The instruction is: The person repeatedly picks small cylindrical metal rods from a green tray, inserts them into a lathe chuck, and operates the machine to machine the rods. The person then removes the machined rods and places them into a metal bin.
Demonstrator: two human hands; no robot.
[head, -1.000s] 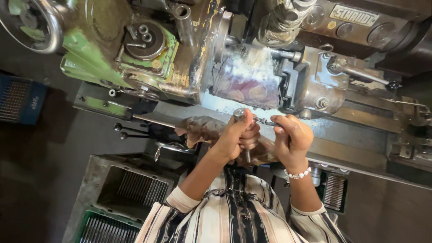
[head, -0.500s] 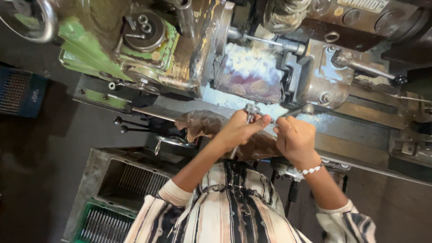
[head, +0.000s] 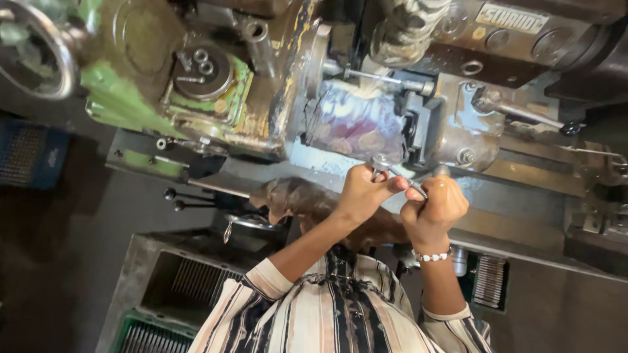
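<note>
Both hands work a small metal part (head: 381, 163) in front of the lathe (head: 366, 124). The left hand (head: 361, 193) pinches it between closed fingers; the right hand (head: 435, 209) is fisted on a thin rod (head: 412, 186) reaching into it. Hold the part steady and turn the rod gently, keeping clear of the lathe just beyond the fingers.

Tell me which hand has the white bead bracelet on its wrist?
The right hand, the one closed in a fist. Its wrist wears the white bead bracelet. The left hand has a bare wrist, and its fingers pinch a small metal part.
</note>
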